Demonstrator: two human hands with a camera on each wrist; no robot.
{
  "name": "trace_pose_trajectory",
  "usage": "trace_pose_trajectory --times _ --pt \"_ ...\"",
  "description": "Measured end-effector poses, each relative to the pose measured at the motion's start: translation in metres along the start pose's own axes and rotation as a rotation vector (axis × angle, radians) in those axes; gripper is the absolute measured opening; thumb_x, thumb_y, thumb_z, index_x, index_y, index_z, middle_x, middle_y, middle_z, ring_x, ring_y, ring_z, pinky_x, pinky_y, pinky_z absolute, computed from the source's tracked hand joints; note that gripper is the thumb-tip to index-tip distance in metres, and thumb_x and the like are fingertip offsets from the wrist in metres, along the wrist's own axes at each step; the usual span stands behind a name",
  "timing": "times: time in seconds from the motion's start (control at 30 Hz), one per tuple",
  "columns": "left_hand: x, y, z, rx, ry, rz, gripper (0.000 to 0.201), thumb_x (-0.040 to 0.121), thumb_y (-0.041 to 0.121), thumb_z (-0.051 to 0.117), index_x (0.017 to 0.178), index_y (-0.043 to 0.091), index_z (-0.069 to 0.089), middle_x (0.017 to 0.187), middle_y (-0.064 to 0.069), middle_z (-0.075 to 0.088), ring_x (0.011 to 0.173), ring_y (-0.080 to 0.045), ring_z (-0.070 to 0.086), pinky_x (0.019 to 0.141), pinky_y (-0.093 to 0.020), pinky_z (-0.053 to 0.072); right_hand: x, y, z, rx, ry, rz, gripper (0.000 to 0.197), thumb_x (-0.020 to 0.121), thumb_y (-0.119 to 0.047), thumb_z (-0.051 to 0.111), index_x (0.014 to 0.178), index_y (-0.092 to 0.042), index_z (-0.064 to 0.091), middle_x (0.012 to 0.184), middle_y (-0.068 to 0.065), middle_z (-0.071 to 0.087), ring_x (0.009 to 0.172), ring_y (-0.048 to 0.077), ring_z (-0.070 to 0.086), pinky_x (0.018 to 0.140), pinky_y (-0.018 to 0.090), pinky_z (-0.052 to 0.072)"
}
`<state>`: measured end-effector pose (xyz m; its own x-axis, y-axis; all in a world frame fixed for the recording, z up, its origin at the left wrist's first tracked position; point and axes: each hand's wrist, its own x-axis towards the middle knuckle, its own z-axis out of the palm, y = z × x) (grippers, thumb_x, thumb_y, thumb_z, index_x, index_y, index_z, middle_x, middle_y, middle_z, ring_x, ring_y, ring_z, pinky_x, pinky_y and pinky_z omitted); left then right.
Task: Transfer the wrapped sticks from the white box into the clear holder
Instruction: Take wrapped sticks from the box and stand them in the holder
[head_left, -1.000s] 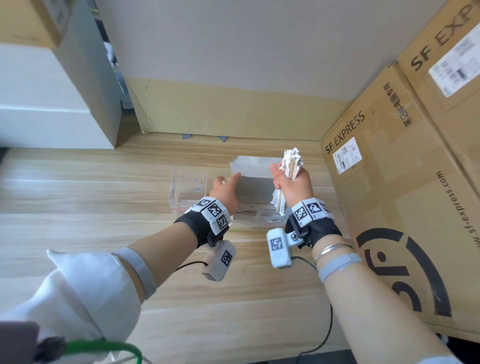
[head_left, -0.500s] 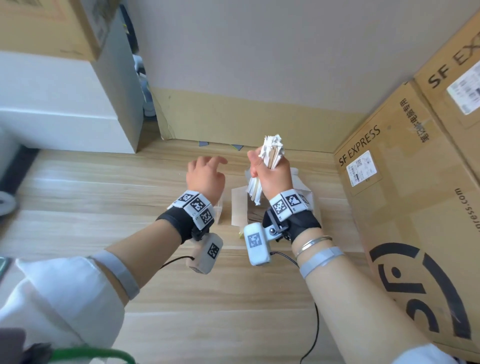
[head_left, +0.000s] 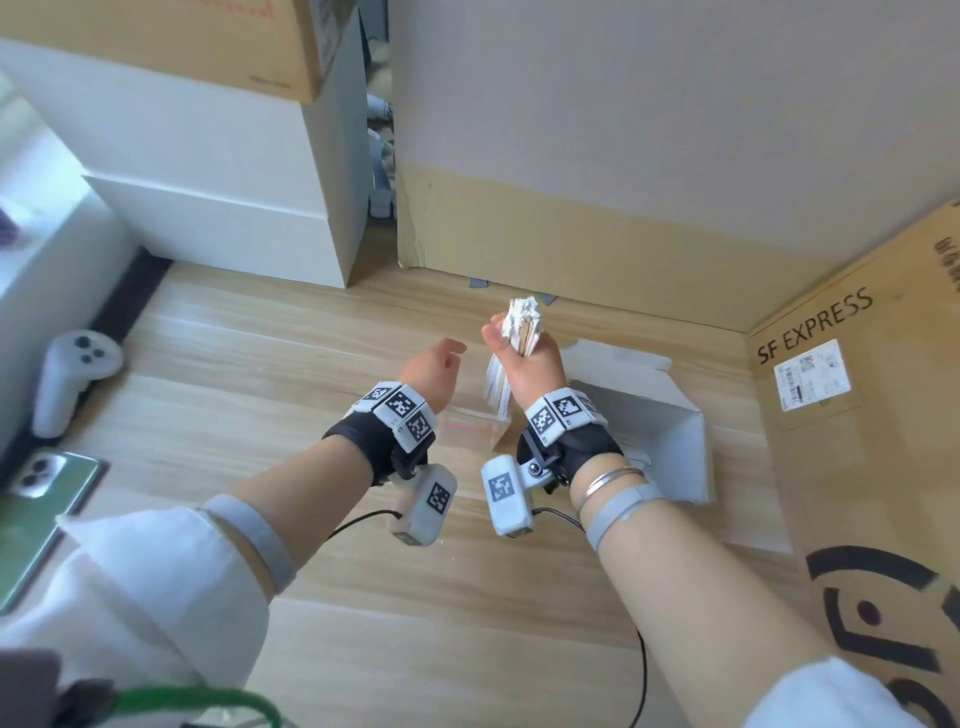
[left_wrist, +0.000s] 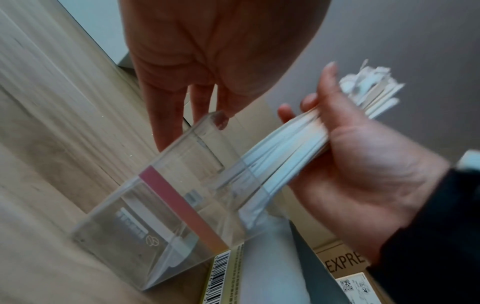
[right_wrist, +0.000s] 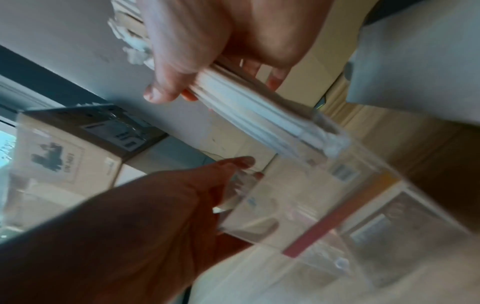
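Observation:
My right hand (head_left: 519, 358) grips a thick bundle of white paper-wrapped sticks (head_left: 521, 322) held nearly upright. Their lower ends dip into the open top of the clear holder (left_wrist: 168, 205), as the left wrist view shows. The holder (head_left: 470, 428) stands on the wood surface and has a red stripe across one wall. My left hand (head_left: 441, 364) hovers just left of the bundle, its fingers (left_wrist: 166, 123) straight and reaching down by the holder's far corner. The white box (head_left: 660, 415) lies open to the right of the holder, partly hidden by my right wrist.
SF Express cardboard boxes (head_left: 857, 415) wall off the right side. A large carton (head_left: 623, 156) stands at the back and white boxes (head_left: 208, 182) at the back left. A white game controller (head_left: 72, 374) and a green phone (head_left: 41, 499) lie at the far left.
My right hand carried the bundle left, from above the white box to the clear holder. My left hand left the white box and moved to the holder. The head camera shifted.

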<state>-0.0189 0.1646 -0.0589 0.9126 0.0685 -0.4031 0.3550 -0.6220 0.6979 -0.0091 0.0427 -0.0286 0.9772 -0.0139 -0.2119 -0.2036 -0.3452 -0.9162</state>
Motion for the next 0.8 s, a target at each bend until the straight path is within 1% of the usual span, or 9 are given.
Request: trace_pose_trajectory --times 0.07,0.17,0.23,0.3,0.47,0.57,0.63,0.7,0.8 --pt "0.002 -0.001 0.0 0.001 -0.009 0.008 0.037 0.1 0.014 0.03 0.133 0.011 0.046 0.128 -0.012 0.06 0.082 -0.025 0.058 0.071 -0.03 0.045 0.002 0.009 0.001 -0.022 0.02 0.046 0.038 0.083 -0.027 0.068 0.111 -0.003 0.059 0.11 0.013 0.066 0.095 0.02 0.061 0.079 0.019 0.038" --pt "0.005 -0.001 0.001 -0.001 -0.01 0.017 0.036 0.099 0.012 0.03 0.131 0.009 0.047 0.125 -0.014 0.061 0.078 -0.021 0.055 0.061 -0.029 0.043 0.0 0.016 0.0 -0.09 -0.001 0.139 0.048 0.077 -0.025 0.074 0.118 -0.007 0.056 0.108 0.004 0.063 0.093 0.014 0.056 0.078 0.018 0.038" --pt "0.005 -0.001 0.002 -0.007 -0.011 0.01 0.035 0.099 0.011 0.03 0.129 0.008 0.048 0.123 -0.016 0.061 0.078 -0.022 0.055 0.066 -0.032 0.046 -0.002 0.022 -0.003 -0.183 -0.048 0.09 0.038 0.076 -0.022 0.075 0.109 -0.012 0.061 0.115 0.001 0.06 0.097 0.009 0.051 0.085 0.02 0.039" --pt "0.007 0.0 0.003 0.0 -0.013 0.009 0.034 0.099 0.011 0.03 0.128 0.007 0.049 0.122 -0.016 0.062 0.072 -0.021 0.055 0.059 -0.027 0.045 -0.005 0.024 -0.008 -0.233 -0.095 0.014 0.018 0.078 -0.02 0.072 0.093 -0.018 0.061 0.119 0.0 0.058 0.102 0.007 0.046 0.089 0.021 0.035" --pt "0.006 0.002 0.005 0.007 -0.006 -0.004 0.035 0.099 0.01 0.029 0.128 0.008 0.047 0.124 -0.017 0.06 0.052 -0.009 0.044 0.045 -0.021 0.034 -0.005 0.028 -0.021 -0.147 -0.026 -0.02 0.01 0.083 -0.022 0.065 0.089 -0.023 0.057 0.104 -0.01 0.057 0.104 0.008 0.047 0.087 0.025 0.034" --pt "-0.002 0.016 0.004 -0.02 0.029 -0.008 0.037 0.098 0.011 0.028 0.131 0.01 0.045 0.133 -0.017 0.05 0.064 -0.014 0.053 0.06 -0.024 0.043 -0.002 0.032 -0.036 -0.106 0.066 -0.063 0.005 0.087 -0.015 0.059 0.084 -0.018 0.057 0.083 -0.014 0.057 0.089 0.01 0.052 0.073 0.011 0.04" --pt "-0.008 0.031 0.005 -0.029 0.061 0.029 0.037 0.097 0.01 0.031 0.131 0.011 0.046 0.138 -0.015 0.043 0.09 -0.025 0.06 0.078 -0.029 0.047 -0.002 0.036 -0.052 -0.119 0.111 -0.072 0.011 0.087 -0.012 0.057 0.08 -0.02 0.058 0.077 -0.014 0.057 0.082 0.011 0.053 0.069 0.007 0.04" --pt "-0.012 0.047 0.01 -0.032 0.086 0.092 0.038 0.094 0.007 0.034 0.128 0.011 0.049 0.139 -0.013 0.042 0.108 -0.029 0.057 0.092 -0.03 0.043 -0.002 0.043 -0.067 -0.137 0.132 -0.045 0.02 0.088 -0.013 0.057 0.073 -0.027 0.055 0.078 -0.007 0.06 0.08 0.013 0.055 0.075 0.021 0.044" --pt "-0.02 0.074 0.027 -0.041 0.071 0.19 0.038 0.091 0.003 0.038 0.125 0.012 0.053 0.138 -0.01 0.044 0.112 -0.026 0.055 0.091 -0.023 0.039 -0.008 0.054 -0.089 -0.158 0.159 0.013 0.025 0.087 -0.016 0.057 0.069 -0.034 0.052 0.077 -0.002 0.064 0.074 0.016 0.057 0.075 0.034 0.047"
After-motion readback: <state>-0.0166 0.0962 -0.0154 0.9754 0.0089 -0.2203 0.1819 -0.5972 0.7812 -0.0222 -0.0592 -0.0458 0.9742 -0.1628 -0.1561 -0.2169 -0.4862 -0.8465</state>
